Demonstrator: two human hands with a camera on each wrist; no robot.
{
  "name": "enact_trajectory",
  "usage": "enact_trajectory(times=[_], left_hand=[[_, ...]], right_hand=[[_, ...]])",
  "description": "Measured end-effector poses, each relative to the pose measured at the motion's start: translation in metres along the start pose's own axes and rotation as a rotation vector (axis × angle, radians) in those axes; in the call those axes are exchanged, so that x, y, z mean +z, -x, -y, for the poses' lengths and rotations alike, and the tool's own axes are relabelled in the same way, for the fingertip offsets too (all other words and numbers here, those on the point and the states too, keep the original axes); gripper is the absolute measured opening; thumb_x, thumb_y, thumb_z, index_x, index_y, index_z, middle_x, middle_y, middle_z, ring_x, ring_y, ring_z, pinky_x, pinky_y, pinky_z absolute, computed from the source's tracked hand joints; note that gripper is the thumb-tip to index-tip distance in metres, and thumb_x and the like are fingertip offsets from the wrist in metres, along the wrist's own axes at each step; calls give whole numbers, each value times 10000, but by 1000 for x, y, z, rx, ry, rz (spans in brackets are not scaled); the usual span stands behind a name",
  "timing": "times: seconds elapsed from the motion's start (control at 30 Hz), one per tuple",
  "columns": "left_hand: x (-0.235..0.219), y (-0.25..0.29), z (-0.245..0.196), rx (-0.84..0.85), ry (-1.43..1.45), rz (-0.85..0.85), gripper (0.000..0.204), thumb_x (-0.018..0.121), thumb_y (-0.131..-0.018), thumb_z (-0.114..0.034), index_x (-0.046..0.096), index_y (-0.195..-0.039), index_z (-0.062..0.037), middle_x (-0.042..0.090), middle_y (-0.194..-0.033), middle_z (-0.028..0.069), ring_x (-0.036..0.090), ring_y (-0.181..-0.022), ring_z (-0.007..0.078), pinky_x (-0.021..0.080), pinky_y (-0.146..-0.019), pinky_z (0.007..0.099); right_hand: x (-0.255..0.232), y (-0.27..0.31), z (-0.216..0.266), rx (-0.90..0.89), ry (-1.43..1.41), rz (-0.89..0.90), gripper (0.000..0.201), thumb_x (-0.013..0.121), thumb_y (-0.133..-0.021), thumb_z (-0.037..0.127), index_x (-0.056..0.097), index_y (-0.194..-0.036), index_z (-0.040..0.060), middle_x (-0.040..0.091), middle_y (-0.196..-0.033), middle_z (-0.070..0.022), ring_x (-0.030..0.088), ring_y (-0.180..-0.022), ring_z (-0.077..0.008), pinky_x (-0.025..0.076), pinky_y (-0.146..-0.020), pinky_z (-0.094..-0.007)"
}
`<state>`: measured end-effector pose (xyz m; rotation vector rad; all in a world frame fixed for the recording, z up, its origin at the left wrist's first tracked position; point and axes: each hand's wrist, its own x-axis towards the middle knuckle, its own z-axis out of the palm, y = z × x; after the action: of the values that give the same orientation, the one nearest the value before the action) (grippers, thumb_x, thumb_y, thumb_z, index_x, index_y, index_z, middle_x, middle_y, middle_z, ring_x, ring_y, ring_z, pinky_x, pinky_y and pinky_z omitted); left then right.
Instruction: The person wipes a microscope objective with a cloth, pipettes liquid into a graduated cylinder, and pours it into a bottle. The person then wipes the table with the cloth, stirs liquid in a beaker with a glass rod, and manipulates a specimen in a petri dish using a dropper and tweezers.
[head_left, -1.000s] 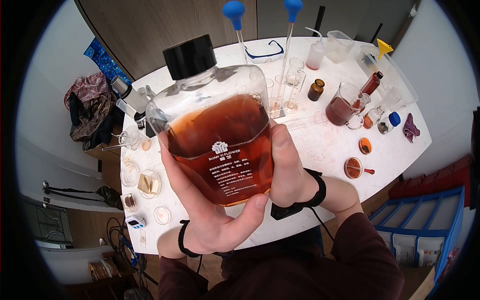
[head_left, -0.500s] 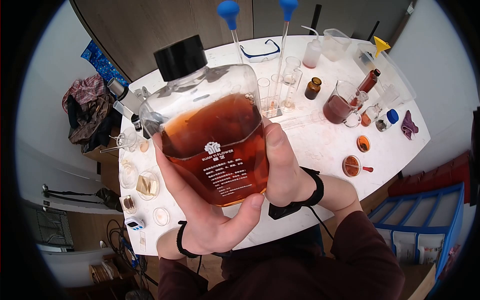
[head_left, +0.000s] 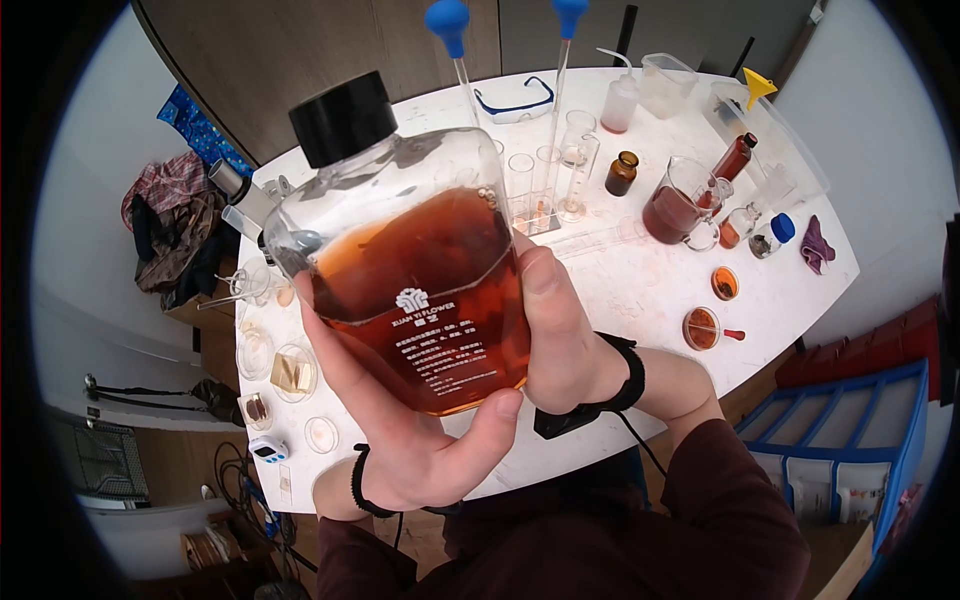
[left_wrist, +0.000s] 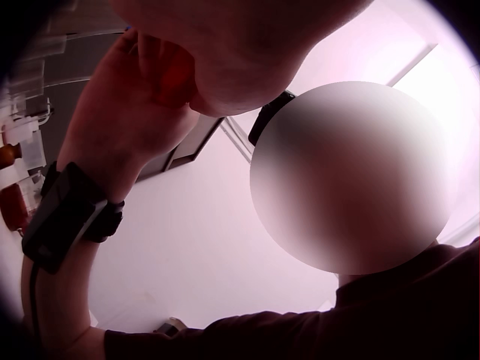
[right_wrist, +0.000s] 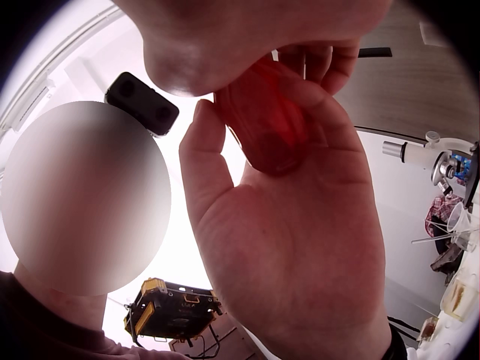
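A flat clear bottle (head_left: 410, 290) with a black cap and white print, partly filled with red-brown liquid, is held tilted in front of the chest in the head view. The left hand (head_left: 400, 440) grips its lower left side and base, thumb toward the bottom edge. Against the bottle's right side lies the right hand (head_left: 565, 335), its thumb along the edge and its other fingers hidden behind. In the right wrist view the bottle's red base (right_wrist: 274, 142) shows between the left hand (right_wrist: 292, 240) and the right hand (right_wrist: 255, 37).
On the white table (head_left: 600, 440) stand a beaker of dark red liquid (head_left: 672, 215), a brown bottle (head_left: 621, 175), glass cylinders, blue-bulbed pipettes and petri dishes. Safety glasses (head_left: 515, 105) lie at the back, a purple cloth (head_left: 817, 247) at the right. A blue rack (head_left: 850, 430) stands beyond the right edge.
The bottle has shifted slightly left in the head view, with both hands still gripping it. The table scene has also shifted slightly left.
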<state>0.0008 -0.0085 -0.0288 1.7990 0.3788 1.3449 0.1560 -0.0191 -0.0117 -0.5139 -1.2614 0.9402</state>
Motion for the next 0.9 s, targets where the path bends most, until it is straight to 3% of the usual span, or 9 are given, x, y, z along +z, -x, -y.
enact_trajectory(times=[0.07, 0.13, 0.17, 0.23, 0.27, 0.33, 0.83, 0.87, 0.9], left_hand=[[0, 1, 0, 19, -3, 66, 1309, 793, -852, -88, -239, -1654, -17, 63, -1695, 285, 312, -1541, 404, 396, -1209, 499], [8, 3, 2, -20, -9, -81, 1271, 796, -848, -271, -131, -1696, -83, 227, -1649, 206, 364, -1516, 356, 389, -1223, 492], [5, 2, 1, -20, -9, -81, 1271, 796, -848, -271, -131, -1696, -83, 227, -1649, 206, 364, -1516, 356, 389, -1223, 492], [-3, 0, 0, 19, -28, 63, 1308, 793, -852, -86, -237, -1655, -17, 91, -1688, 284, 324, -1536, 401, 405, -1203, 497], [-1, 0, 0, 19, -29, 63, 1308, 793, -852, -86, -237, -1655, -17, 91, -1688, 284, 324, -1536, 401, 405, -1203, 497], [5, 1, 0, -33, -6, -44, 1278, 806, -846, -269, -131, -1696, -87, 228, -1648, 206, 369, -1514, 357, 403, -1216, 494], [7, 2, 0, -40, -23, -84, 1299, 834, -828, -255, -116, -1698, -85, 249, -1638, 204, 395, -1503, 355, 419, -1209, 487], [5, 2, -1, -40, -24, -84, 1299, 834, -828, -255, -116, -1698, -85, 249, -1638, 204, 395, -1503, 355, 419, -1209, 487], [1, 2, -1, -27, -41, -25, 1334, 840, -825, -183, -181, -1674, -52, 147, -1666, 240, 364, -1517, 376, 429, -1197, 485]], right_hand=[[-1, 0, -1, -5, -3, 3, 726, 302, -1132, 569, 528, -1403, -66, 677, -1226, -163, 661, -1091, -208, 526, -939, -320], [-1, 0, -3, -9, -7, 7, 723, 301, -1132, 567, 530, -1399, -64, 678, -1218, -163, 664, -1081, -211, 528, -932, -320], [-1, 0, -4, -17, -6, 11, 721, 301, -1132, 566, 530, -1397, -64, 679, -1213, -162, 666, -1075, -212, 530, -928, -321], [-2, 0, -4, -25, -5, 16, 719, 300, -1132, 564, 531, -1395, -64, 680, -1209, -162, 668, -1070, -214, 531, -923, -322], [-2, 1, -4, -20, 0, 14, 720, 302, -1131, 566, 531, -1394, -64, 680, -1212, -164, 668, -1073, -214, 531, -925, -321], [-1, 1, -4, -16, 5, 13, 721, 303, -1130, 567, 531, -1393, -65, 681, -1214, -166, 668, -1076, -214, 531, -926, -321], [0, 0, 1, 31, -12, 2, 750, 307, -1121, 591, 525, -1399, -71, 684, -1227, -178, 669, -1095, -221, 533, -940, -325], [0, 0, 0, 27, -17, 0, 751, 306, -1121, 590, 522, -1404, -71, 684, -1229, -178, 670, -1095, -221, 533, -941, -325], [0, 0, -1, 23, -23, -1, 751, 306, -1121, 590, 519, -1408, -71, 684, -1231, -178, 670, -1096, -221, 533, -941, -324]])
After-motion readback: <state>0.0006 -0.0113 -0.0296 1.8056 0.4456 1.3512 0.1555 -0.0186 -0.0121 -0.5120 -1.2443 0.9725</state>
